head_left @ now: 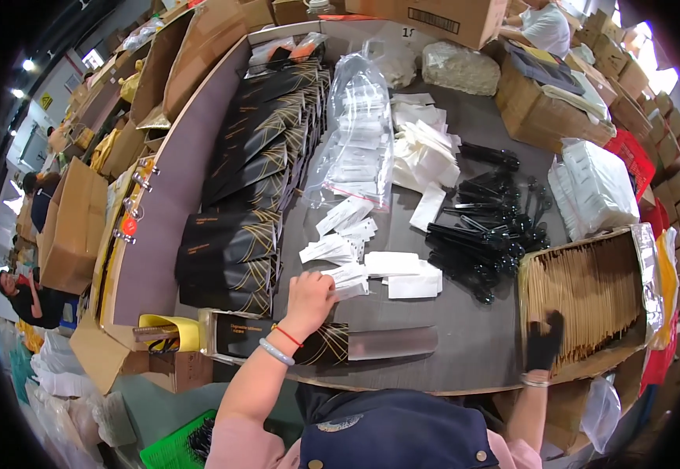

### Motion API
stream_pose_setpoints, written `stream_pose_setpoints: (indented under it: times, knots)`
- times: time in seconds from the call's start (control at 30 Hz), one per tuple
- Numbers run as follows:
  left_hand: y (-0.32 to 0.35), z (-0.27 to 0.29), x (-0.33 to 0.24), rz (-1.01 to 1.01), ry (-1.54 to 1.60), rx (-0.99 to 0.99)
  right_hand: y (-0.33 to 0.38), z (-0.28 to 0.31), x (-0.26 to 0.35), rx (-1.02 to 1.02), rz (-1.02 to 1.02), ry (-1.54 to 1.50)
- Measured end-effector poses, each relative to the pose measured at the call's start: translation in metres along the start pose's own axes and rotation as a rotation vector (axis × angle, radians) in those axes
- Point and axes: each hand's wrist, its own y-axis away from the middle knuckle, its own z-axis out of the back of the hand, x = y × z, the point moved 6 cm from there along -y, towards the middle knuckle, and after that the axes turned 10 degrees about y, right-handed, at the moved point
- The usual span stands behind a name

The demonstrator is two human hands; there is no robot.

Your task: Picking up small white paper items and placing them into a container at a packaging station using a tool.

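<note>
My left hand [309, 300], bare with a red cord and a pale bangle at the wrist, reaches over the table. Its fingertips are closed on a small white paper packet [349, 280] at the near end of a loose pile. My right hand [544, 342] wears a black glove. Its fingers are apart, resting on the near left part of a row of thin tan sticks [586, 301] packed upright in a cardboard box [645, 270]. Before me lies a black sleeve with gold lines [320, 341], beside a smooth grey strip [393, 342].
Black gold-lined sleeves [234, 250] overlap along the left wall. A clear bag of white packets [359, 117], folded white papers [426, 152] and a heap of black spoon-like pieces [484, 227] cover the middle. White wrapped stacks [596, 187] stand right. Other people are in the background.
</note>
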Motion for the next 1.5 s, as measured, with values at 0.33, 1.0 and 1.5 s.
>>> stream_pose_setpoints:
  times: [0.33,1.0,1.5]
  knots:
    - [-0.043,-0.057,-0.093,-0.233,0.309,0.040,-0.014,0.016,-0.090,0.088,-0.132,0.284]
    - [0.018,-0.029,-0.095,-0.072,0.340,0.412,0.000,-0.048,0.136,0.321,0.271,-0.046]
    - [0.094,-0.020,-0.112,-0.272,-0.074,0.241,-0.021,-0.055,0.137,0.238,0.494,0.333]
